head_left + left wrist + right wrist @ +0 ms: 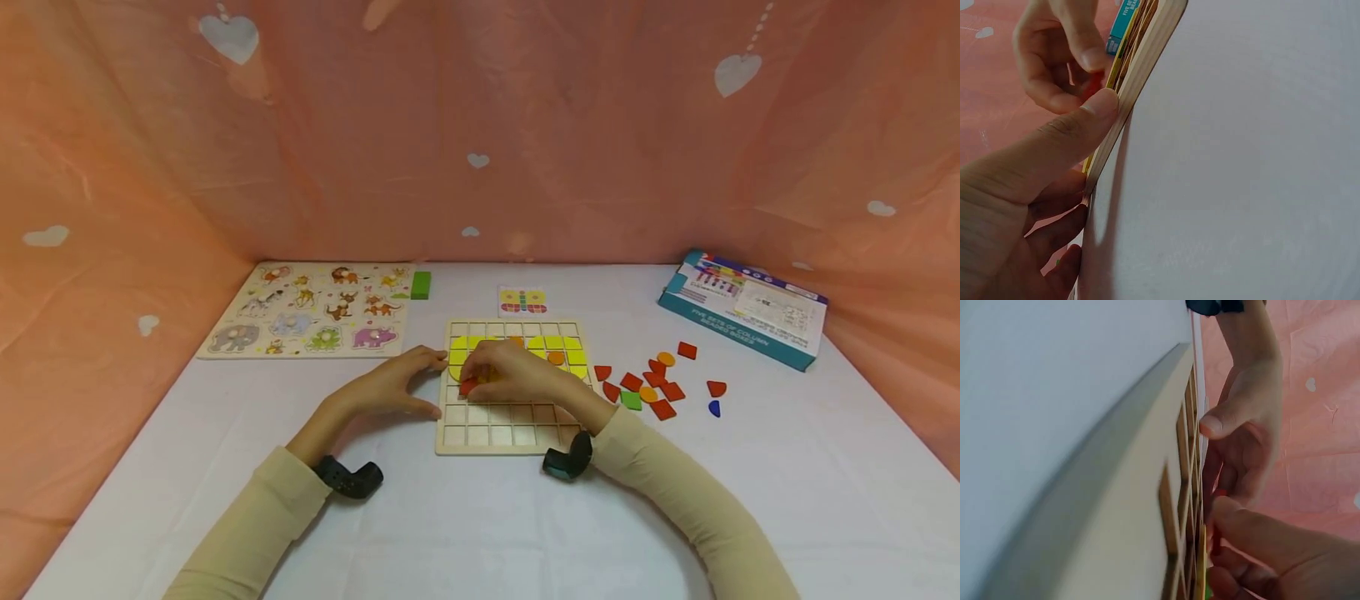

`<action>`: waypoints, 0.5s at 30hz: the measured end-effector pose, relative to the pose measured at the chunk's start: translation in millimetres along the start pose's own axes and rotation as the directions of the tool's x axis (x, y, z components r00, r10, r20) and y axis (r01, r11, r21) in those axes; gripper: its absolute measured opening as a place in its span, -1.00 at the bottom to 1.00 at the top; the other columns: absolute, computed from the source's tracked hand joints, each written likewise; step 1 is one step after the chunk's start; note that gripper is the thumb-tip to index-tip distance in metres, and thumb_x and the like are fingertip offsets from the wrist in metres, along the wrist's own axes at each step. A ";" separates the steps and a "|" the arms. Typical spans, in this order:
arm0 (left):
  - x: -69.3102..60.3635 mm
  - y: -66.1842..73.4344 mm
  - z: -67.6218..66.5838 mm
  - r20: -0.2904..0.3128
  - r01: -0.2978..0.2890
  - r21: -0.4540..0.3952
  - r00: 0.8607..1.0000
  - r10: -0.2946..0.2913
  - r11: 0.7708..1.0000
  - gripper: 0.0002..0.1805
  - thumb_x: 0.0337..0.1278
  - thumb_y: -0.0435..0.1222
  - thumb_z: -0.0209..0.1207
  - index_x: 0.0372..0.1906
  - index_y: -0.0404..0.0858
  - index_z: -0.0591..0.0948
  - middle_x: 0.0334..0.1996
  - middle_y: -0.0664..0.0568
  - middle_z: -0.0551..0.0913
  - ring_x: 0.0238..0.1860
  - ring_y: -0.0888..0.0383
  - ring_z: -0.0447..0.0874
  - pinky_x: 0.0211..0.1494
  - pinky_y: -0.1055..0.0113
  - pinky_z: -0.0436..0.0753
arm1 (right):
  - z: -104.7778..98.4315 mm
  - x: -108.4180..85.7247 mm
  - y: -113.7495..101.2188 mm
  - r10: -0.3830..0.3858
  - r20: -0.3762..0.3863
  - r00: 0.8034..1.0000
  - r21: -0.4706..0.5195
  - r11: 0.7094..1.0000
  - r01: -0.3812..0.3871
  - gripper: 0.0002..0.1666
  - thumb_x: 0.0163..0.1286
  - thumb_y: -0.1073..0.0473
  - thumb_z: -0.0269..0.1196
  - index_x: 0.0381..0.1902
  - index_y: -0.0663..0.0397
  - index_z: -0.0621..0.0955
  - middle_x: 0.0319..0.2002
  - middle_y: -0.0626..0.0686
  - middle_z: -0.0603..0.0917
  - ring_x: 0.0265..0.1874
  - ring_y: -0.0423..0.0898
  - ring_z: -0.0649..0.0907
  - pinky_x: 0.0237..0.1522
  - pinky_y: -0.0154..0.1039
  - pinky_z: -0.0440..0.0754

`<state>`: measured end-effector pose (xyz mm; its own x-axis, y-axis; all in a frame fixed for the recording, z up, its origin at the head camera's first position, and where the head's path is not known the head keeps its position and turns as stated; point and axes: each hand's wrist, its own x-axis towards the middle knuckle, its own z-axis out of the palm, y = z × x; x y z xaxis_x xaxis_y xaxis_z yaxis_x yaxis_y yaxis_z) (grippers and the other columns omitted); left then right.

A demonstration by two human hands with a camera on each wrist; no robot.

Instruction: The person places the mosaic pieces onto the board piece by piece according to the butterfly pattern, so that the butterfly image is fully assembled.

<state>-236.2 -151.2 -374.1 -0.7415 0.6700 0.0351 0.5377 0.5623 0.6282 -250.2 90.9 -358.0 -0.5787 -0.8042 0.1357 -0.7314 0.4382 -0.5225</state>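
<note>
A wooden grid board (501,414) lies flat on the white table, with yellow pieces (577,358) and an orange round piece (556,358) in its upper rows. Over its left part, my right hand (517,372) pinches a red piece (468,387) between thumb and fingers. The exact shape of that piece is hidden by the fingers. At the board's left edge my left hand (390,386) rests with fingers and thumb spread against the rim. In the left wrist view its thumb (1066,134) touches the wooden edge, and the red piece (1094,82) shows just beyond.
Loose red pieces (663,409), a green square (631,401) and a blue piece (714,408) lie right of the board. A patterned card (522,301) is behind it. An animal puzzle board (315,333), a green block (421,285) and a teal box (742,308) stand farther back.
</note>
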 end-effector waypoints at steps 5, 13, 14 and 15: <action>-1.6 -1.5 -0.5 -0.011 -0.026 -0.007 1.000 0.025 1.000 -0.24 -0.19 -0.12 0.43 0.17 -0.36 0.45 0.31 -0.12 0.31 0.34 -0.03 0.20 0.39 0.04 0.19 | 10.5 7.8 1.7 -0.045 0.007 0.999 -0.023 0.999 0.045 -0.73 0.19 0.05 0.33 -0.17 0.02 0.65 -0.24 -0.13 0.60 -0.22 -0.26 0.51 -0.07 -0.38 0.50; -2.4 0.0 0.2 -0.009 -0.039 -0.001 0.999 0.039 0.999 -0.25 -0.17 -0.12 0.42 0.17 -0.38 0.44 0.30 -0.16 0.32 0.32 -0.07 0.22 0.38 0.02 0.20 | 16.4 10.6 -0.5 -0.056 -0.013 0.998 -0.003 0.998 0.056 -0.71 0.15 0.05 0.36 -0.19 0.04 0.66 -0.24 -0.10 0.58 -0.23 -0.24 0.50 -0.12 -0.39 0.51; -2.4 0.3 -0.1 -0.007 -0.031 -0.006 0.999 0.031 1.000 -0.24 -0.18 -0.12 0.42 0.17 -0.37 0.44 0.30 -0.15 0.31 0.33 -0.06 0.22 0.38 0.02 0.20 | 16.3 10.5 -0.5 -0.057 -0.016 0.998 -0.005 0.998 0.057 -0.70 0.15 0.05 0.36 -0.19 0.05 0.66 -0.24 -0.10 0.58 -0.24 -0.24 0.50 -0.13 -0.39 0.51; -2.5 0.9 -0.5 -0.007 -0.028 -0.006 1.000 0.028 1.000 -0.24 -0.18 -0.11 0.42 0.17 -0.37 0.44 0.30 -0.15 0.31 0.33 -0.06 0.21 0.38 0.02 0.20 | 16.2 10.4 -0.6 -0.059 -0.018 0.998 -0.007 0.998 0.059 -0.71 0.16 0.05 0.35 -0.18 0.05 0.66 -0.24 -0.09 0.58 -0.24 -0.24 0.50 -0.13 -0.39 0.51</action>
<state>-234.1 -152.6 -373.3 -0.7290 0.6820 0.0584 0.5560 0.5402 0.6317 -249.9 75.7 -369.9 -0.5411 -0.8212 0.1811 -0.7664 0.3929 -0.5081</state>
